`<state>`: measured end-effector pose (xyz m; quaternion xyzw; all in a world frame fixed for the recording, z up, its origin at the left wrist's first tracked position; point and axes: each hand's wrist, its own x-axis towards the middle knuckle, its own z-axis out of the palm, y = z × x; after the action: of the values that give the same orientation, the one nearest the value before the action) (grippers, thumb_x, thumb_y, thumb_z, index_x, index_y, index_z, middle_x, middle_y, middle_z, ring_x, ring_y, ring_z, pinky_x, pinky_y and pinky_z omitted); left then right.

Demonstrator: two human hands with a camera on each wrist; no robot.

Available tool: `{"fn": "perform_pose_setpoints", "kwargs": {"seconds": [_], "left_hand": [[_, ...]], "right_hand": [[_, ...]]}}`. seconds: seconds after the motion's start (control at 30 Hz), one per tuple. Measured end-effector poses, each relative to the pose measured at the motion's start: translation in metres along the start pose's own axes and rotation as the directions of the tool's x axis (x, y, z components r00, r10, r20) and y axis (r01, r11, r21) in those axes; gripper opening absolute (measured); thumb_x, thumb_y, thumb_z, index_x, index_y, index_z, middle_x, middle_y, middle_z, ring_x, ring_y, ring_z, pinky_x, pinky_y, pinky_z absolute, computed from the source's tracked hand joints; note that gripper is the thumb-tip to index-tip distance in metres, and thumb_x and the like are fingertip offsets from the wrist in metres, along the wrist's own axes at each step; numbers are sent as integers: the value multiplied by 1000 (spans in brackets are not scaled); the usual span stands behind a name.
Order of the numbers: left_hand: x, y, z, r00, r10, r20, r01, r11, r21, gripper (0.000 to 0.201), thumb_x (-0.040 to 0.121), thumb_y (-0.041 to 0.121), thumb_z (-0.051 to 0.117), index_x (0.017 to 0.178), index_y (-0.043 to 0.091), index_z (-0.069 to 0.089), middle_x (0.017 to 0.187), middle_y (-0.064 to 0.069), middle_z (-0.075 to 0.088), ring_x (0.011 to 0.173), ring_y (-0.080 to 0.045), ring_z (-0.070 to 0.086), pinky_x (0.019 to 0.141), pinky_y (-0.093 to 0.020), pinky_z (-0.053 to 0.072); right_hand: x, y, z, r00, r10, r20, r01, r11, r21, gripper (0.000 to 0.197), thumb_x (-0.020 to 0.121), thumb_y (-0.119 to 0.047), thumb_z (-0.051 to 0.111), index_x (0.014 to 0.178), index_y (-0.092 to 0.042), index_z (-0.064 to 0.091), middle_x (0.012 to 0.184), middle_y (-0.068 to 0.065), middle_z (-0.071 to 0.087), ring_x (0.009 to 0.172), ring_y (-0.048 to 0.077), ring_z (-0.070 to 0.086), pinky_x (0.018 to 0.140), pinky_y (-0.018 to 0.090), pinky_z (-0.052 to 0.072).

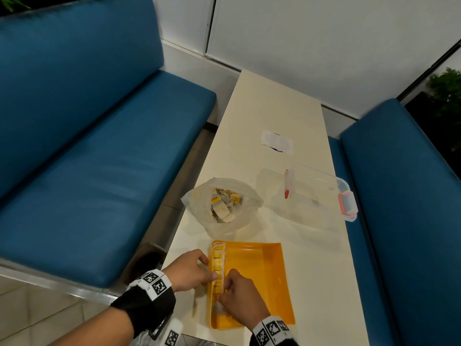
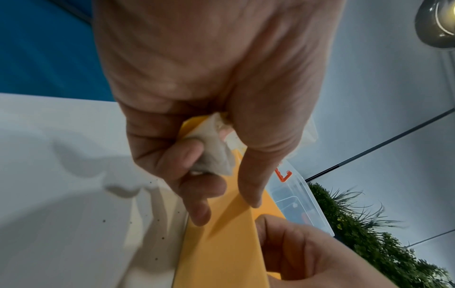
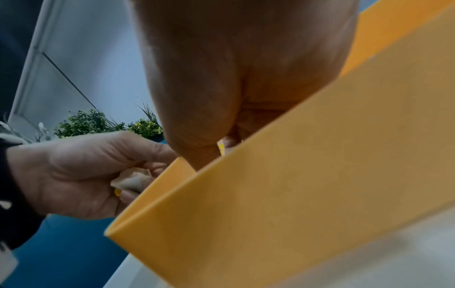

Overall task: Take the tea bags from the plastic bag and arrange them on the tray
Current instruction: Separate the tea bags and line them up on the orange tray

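A: Tea bags point(image 1: 217, 264)?
B: Row along tray point(image 1: 259, 275) left wall, long axis 12–6. Plastic bag point(image 1: 222, 203) at 12 on desk point(image 1: 287, 111).
A: Grips?
B: Left hand point(image 1: 190, 270) clamps a spare tea bag point(image 2: 214, 154); right hand point(image 1: 240, 294) pinches the row.

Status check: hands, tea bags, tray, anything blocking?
Left hand holds spare tea bags at the tray edge. Right hand pinches a bag in the row. More in the plastic bag. Nothing blocking.
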<state>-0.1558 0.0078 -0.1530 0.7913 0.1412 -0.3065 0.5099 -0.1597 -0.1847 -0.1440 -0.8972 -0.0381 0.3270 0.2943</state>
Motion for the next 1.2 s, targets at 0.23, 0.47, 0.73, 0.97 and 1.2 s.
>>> {"fn": "perform_pose_setpoints", "kwargs": {"seconds": [0.23, 0.47, 0.73, 0.97, 1.2], "left_hand": [[0, 1, 0, 1000, -20, 19, 20, 1000, -20, 48, 84, 43, 80, 119, 21, 55, 89, 0, 73, 62, -5, 63, 48, -13, 43], [-2, 0, 0, 997, -64, 52, 66, 997, -29, 49, 84, 46, 77, 120, 24, 53, 92, -3, 76, 67, -10, 63, 46, -19, 41], [-3, 3, 0, 997, -72, 42, 74, 996, -48, 49, 87, 42, 76, 125, 23, 51, 87, -1, 74, 67, -10, 62, 45, -19, 41], [-3, 6, -6, 996, -88, 14, 89, 994, -57, 46, 87, 51, 73, 117, 23, 53, 85, 1, 76, 67, -9, 64, 47, -20, 41], [-15, 18, -27, 980, -174, 99, 200, 823, -531, 71, 96, 73, 36, 118, 9, 57, 97, -18, 78, 70, -19, 63, 63, -29, 44]], "right_hand": [[-6, -3, 1, 978, -168, 121, 193, 952, -235, 21, 74, -26, 66, 69, -35, 48, 89, -9, 55, 80, 10, 52, 73, 27, 48], [-2, -4, 5, 977, -187, 102, 209, 933, -293, 31, 80, -20, 63, 68, -38, 41, 94, -6, 52, 84, 13, 49, 79, 31, 47], [1, 0, 3, 978, -182, 100, 199, 960, -199, 16, 72, -35, 65, 72, -34, 49, 89, -4, 58, 78, 10, 54, 74, 27, 50], [3, 5, -13, 993, -87, 85, 88, 996, -8, 23, 66, -23, 70, 76, -25, 49, 71, -7, 54, 61, 8, 46, 62, 26, 43], [-6, -24, -25, 952, -284, -118, 295, 951, 90, 19, 76, -28, 74, 82, -25, 57, 83, -3, 61, 75, 9, 57, 67, 18, 47]]}}
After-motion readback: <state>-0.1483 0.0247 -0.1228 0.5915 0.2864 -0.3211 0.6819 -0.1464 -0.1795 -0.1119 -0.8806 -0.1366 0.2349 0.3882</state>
